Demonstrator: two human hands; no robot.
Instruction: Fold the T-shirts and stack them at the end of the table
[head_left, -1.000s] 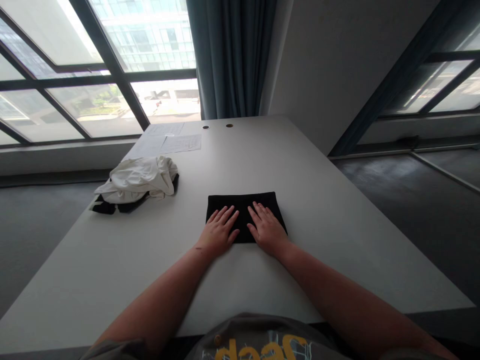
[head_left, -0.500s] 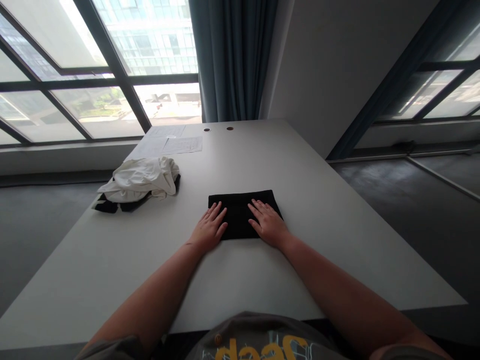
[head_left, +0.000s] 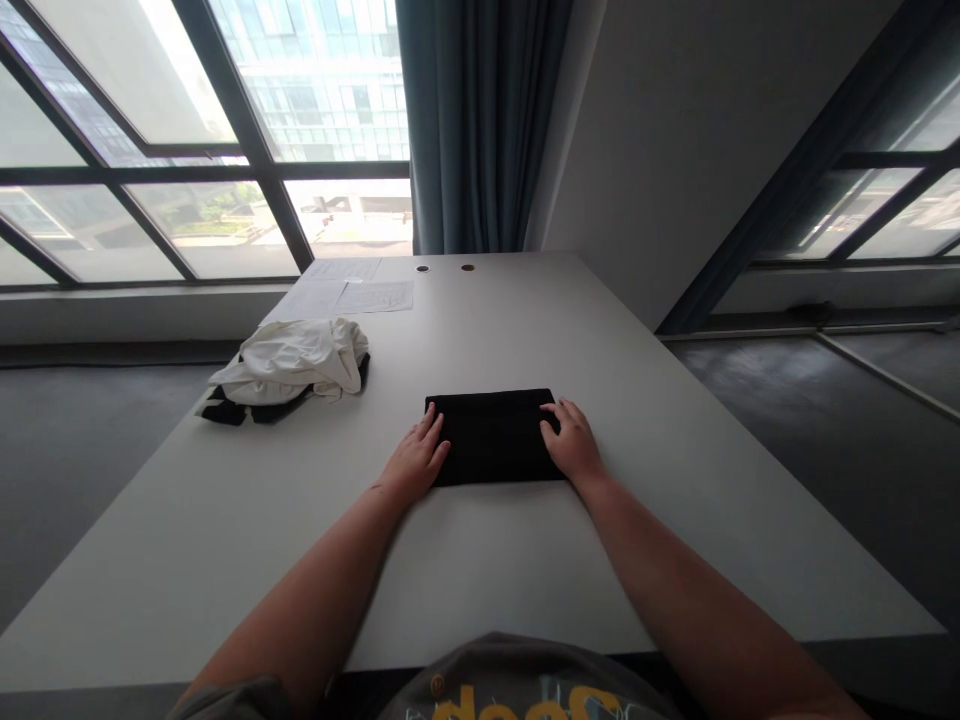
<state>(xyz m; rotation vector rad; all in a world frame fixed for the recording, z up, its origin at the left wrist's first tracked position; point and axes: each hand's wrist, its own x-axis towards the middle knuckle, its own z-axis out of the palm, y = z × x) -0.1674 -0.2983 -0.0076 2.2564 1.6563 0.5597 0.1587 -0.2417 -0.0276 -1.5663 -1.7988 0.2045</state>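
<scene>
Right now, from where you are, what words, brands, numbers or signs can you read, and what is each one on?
"Jeep", most likely: yellow letters, upside down and cut off by the picture's edge, on the grey shirt; a small circled mark beside them is too small to read.
Papers at the table's far end: faint marks, too small to read.
Folded black cloth, white cloth: no text visible.

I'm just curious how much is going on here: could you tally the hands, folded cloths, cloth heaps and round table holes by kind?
Hands: 2 (left hand, right hand)
Folded black cloth: 1
Heap of white and black cloth: 1
Round holes: 2
Total: 6
</scene>
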